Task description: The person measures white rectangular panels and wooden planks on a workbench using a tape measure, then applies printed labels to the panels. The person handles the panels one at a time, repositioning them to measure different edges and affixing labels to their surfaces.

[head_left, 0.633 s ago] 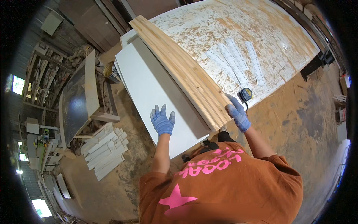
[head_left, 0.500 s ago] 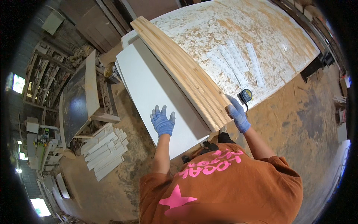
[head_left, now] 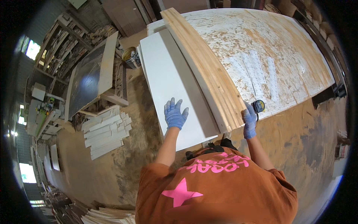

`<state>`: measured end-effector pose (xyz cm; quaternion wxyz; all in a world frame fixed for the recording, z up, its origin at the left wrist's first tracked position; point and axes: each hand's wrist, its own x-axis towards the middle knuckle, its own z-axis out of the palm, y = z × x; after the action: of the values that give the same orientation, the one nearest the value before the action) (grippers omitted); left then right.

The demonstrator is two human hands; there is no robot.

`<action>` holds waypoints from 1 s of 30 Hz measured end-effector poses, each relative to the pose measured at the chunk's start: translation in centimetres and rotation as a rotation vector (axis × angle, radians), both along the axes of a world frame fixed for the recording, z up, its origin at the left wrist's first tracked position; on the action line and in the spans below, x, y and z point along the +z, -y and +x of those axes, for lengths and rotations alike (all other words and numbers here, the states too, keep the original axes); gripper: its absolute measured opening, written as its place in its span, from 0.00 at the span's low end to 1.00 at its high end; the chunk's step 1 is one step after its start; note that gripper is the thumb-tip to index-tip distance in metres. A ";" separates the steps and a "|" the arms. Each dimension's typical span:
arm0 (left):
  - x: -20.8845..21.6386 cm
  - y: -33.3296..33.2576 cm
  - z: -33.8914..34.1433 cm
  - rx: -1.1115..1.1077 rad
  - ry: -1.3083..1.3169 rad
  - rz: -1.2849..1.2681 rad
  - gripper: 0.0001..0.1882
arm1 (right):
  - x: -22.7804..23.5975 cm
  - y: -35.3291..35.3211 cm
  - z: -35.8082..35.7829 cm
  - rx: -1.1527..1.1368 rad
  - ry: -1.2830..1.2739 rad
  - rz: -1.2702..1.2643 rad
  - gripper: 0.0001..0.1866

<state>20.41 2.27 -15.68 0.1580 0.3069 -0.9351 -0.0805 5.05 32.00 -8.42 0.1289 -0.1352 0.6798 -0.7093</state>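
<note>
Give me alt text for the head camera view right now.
A person's blue-gloved left hand is spread on a white panel while the right hand touches the near end of long wooden boards; a tape measure lies close by on a blotchy white table.

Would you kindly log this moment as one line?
left hand: spread on white panel | right hand: against near end of wooden strips | tape measure: beside right hand, at table edge

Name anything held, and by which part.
The right hand is at the near right corner of the wooden boards; whether it grips cannot be told. The left hand, spread on the white panel, holds nothing.
</note>
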 end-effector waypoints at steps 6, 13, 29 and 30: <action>0.2 -1.2 3.6 0.121 0.032 0.021 0.32 | -1.5 -0.1 -0.2 -0.081 -0.052 0.000 0.28; 0.3 -1.9 7.4 0.305 -0.010 0.188 0.37 | -0.7 0.7 0.2 -0.143 -0.098 -0.014 0.24; -1.9 -2.6 8.3 0.262 -0.228 0.357 0.40 | 0.3 1.1 1.1 -0.122 -0.018 -0.068 0.19; -2.0 -2.6 8.2 0.255 -0.209 0.353 0.39 | 0.8 0.7 1.2 -0.097 -0.015 -0.063 0.19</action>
<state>28.64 4.84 -17.68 0.2069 0.4353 -0.8387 -0.2536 6.20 31.26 -7.65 0.0849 -0.1112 0.6637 -0.7348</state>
